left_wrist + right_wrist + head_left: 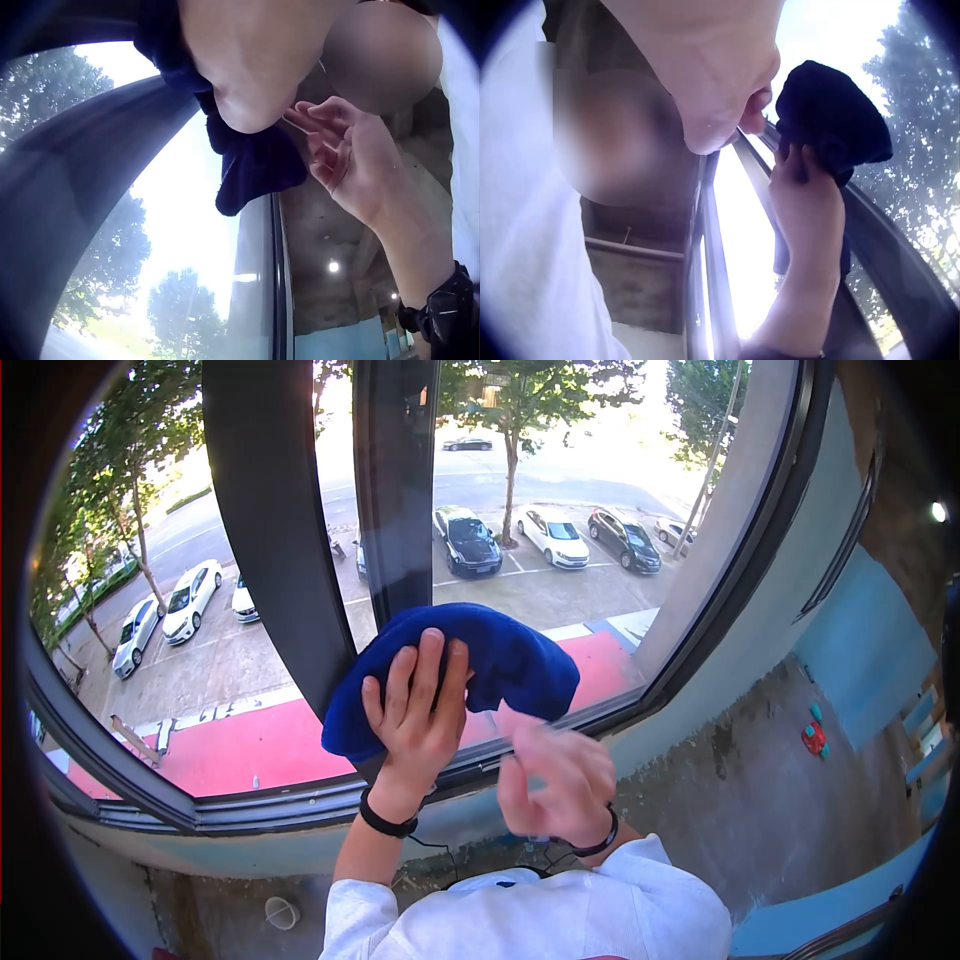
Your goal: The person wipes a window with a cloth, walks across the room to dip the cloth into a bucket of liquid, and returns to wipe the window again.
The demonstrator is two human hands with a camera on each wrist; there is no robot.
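A dark blue cloth [505, 650] lies bunched against the window, over the foot of the dark upright frame bar [395, 480]. My left hand [420, 705] presses on it with the fingers spread flat. In the right wrist view the cloth [832, 112] bulges above that hand [806, 202]. My right hand [555, 780] is blurred, just below and right of the cloth, with loosely curled fingers and nothing in it. The left wrist view shows this hand [352, 157] close beside the hanging cloth [255, 165], not touching it.
A second, wider dark bar [270, 530] stands left of the cloth. The window's lower frame [300, 805] runs under both hands. A rough concrete ledge [760, 800] spreads to the right, with a small red and teal object [813, 738] on it. Parked cars lie far below outside.
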